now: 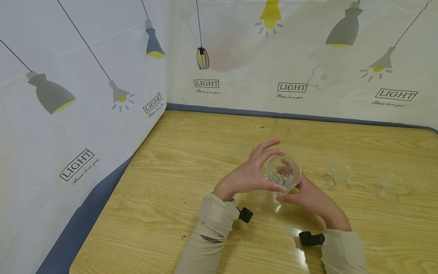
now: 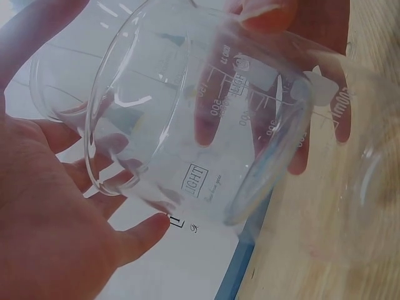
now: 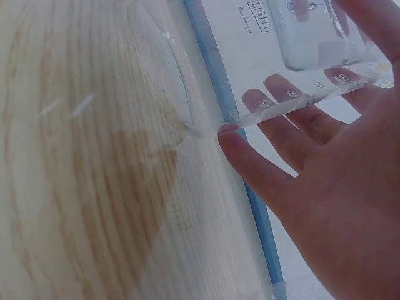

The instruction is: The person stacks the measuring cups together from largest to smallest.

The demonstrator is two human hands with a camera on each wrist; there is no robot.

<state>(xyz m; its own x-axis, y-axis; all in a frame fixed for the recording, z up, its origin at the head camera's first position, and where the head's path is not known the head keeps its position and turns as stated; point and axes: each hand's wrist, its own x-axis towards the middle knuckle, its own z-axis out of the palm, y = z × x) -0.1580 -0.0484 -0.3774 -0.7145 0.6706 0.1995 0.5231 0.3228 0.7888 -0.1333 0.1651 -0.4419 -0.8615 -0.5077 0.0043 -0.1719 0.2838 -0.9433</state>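
Head view: both hands (image 1: 244,176) (image 1: 312,196), half-curled, grip glass beakers (image 1: 286,178) over the table (image 1: 171,171); two more vessels (image 1: 338,171) (image 1: 388,186) sit to the right.

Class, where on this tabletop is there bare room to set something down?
Bare tabletop runs from the left curtain to the left hand, and from the held glassware back to the rear curtain. It is crowded around that glassware and to the right of the right hand, where two glass vessels sit.
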